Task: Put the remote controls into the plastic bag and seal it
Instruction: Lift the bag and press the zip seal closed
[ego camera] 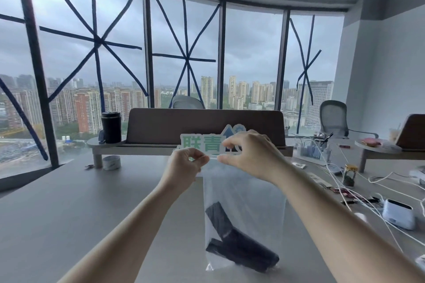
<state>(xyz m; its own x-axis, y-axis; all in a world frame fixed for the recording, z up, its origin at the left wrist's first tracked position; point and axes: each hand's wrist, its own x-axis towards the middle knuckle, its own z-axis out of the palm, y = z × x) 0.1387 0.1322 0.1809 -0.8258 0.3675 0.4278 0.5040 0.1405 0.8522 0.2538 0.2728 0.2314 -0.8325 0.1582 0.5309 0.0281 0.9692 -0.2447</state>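
A clear plastic bag (243, 193) hangs upright above the grey table (69, 213), held by its top edge. Black remote controls (239, 246) lie crossed at the bottom of the bag. My left hand (184, 165) pinches the left end of the bag's top strip between thumb and fingers. My right hand (248, 151) pinches the same strip just to the right, thumb and forefinger pressed together on it. The hands are close together, and the bag's right top corner is hidden behind my right wrist.
A wooden riser shelf (207, 131) with a black mug (111, 126) stands behind the bag, a green-lettered sign (202, 142) in front of it. A tape roll (111, 162) lies at left. White cables (345, 167), a jar (350, 174) and a white device (399, 213) crowd the right side.
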